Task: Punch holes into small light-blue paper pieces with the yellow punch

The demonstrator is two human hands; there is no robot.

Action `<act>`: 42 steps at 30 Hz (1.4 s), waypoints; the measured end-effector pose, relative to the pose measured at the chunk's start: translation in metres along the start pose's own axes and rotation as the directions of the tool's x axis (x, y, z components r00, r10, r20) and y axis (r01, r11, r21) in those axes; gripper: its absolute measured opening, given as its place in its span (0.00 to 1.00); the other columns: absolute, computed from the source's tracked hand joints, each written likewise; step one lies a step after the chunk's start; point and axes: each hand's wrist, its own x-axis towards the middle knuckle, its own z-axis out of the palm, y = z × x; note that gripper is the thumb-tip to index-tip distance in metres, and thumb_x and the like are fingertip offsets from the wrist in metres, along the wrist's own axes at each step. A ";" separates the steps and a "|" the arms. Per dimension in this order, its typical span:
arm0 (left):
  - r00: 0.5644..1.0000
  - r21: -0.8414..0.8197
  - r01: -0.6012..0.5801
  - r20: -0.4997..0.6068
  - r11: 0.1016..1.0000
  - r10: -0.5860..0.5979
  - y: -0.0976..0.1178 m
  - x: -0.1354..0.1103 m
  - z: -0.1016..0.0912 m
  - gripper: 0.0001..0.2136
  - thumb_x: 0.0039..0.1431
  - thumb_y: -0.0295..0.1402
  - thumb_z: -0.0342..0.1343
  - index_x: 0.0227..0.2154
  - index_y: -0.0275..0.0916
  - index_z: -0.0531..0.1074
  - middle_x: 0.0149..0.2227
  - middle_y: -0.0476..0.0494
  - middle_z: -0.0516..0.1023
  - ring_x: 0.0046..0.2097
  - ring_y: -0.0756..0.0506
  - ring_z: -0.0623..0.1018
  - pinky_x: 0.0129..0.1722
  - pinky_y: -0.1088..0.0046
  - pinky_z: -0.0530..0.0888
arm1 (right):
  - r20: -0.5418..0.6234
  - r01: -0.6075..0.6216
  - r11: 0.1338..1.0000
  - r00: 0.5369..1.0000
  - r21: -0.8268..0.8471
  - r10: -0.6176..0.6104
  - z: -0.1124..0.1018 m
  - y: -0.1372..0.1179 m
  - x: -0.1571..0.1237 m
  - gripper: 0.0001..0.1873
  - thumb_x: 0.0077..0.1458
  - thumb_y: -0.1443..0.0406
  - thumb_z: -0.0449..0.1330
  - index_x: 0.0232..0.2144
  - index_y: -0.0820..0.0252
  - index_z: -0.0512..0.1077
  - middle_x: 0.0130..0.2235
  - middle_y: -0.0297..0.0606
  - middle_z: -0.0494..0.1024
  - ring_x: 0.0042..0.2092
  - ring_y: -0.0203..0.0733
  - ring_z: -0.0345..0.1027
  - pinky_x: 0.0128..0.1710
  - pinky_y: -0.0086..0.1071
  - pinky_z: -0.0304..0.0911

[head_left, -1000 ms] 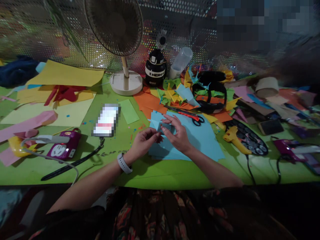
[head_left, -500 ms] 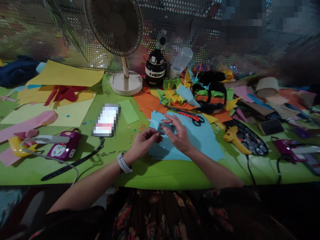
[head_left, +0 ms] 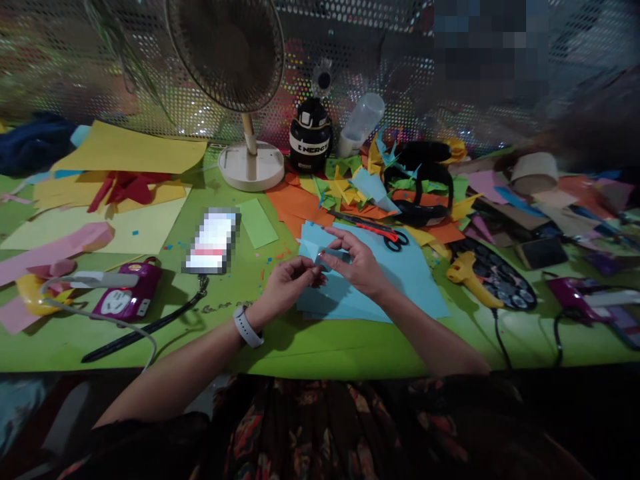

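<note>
A small folded blue paper [head_left: 313,251] is sitting pinched between both hands, just above the left edge of a stack of blue sheets [head_left: 410,277] lying at the middle of the tabletop [head_left: 320,350], a little in from its near edge. The left hand [head_left: 286,287] is curling its fingers inward, thumb and fingertips closing on the fold. Its forearm is slanting in from the near left and is wearing a pale wristband [head_left: 247,327]. The right hand [head_left: 359,267] is arching back-up over the sheets, its fingers stretching left to meet the other hand, so the two are working together, clamped on the paper. Red-handled scissors [head_left: 381,233] are lying just beyond the sheets. A yellow glue gun [head_left: 467,272] is resting to the right, and a phone [head_left: 213,241] to the left.
</note>
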 end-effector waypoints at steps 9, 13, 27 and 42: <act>1.000 0.023 0.011 0.026 1.000 -0.011 0.000 -0.001 -0.001 0.12 0.54 0.41 0.64 0.31 0.36 0.73 0.28 0.46 0.80 0.30 0.50 0.78 0.35 0.72 0.75 | 0.013 -0.033 0.999 0.999 0.037 0.033 0.002 0.002 0.001 0.30 0.50 0.56 0.67 0.56 0.53 0.70 0.36 0.35 0.72 0.39 0.40 0.67 0.43 0.37 0.64; 0.999 -0.008 0.022 0.033 1.000 -0.022 0.000 0.000 -0.001 0.13 0.53 0.41 0.65 0.30 0.35 0.73 0.28 0.45 0.80 0.29 0.51 0.78 0.34 0.72 0.75 | 0.028 -0.063 0.995 0.998 0.077 0.061 0.000 0.002 0.002 0.34 0.47 0.54 0.69 0.57 0.54 0.69 0.35 0.33 0.71 0.38 0.39 0.67 0.42 0.35 0.64; 0.990 -0.172 0.121 -0.048 0.978 -0.131 0.004 0.000 0.001 0.15 0.46 0.39 0.69 0.30 0.36 0.73 0.28 0.46 0.80 0.30 0.50 0.78 0.35 0.72 0.75 | -0.140 0.052 0.978 0.987 -0.200 -0.081 -0.007 0.009 0.006 0.21 0.62 0.54 0.56 0.52 0.58 0.73 0.31 0.33 0.74 0.33 0.38 0.67 0.40 0.34 0.64; 0.982 -0.152 0.118 -0.128 0.981 -0.138 0.005 0.001 0.001 0.12 0.43 0.38 0.71 0.26 0.36 0.79 0.28 0.47 0.80 0.27 0.53 0.73 0.28 0.76 0.69 | -0.055 0.275 0.882 0.946 -0.382 -0.319 0.011 0.005 -0.007 0.20 0.65 0.59 0.53 0.57 0.49 0.69 0.36 0.39 0.78 0.43 0.45 0.70 0.52 0.45 0.64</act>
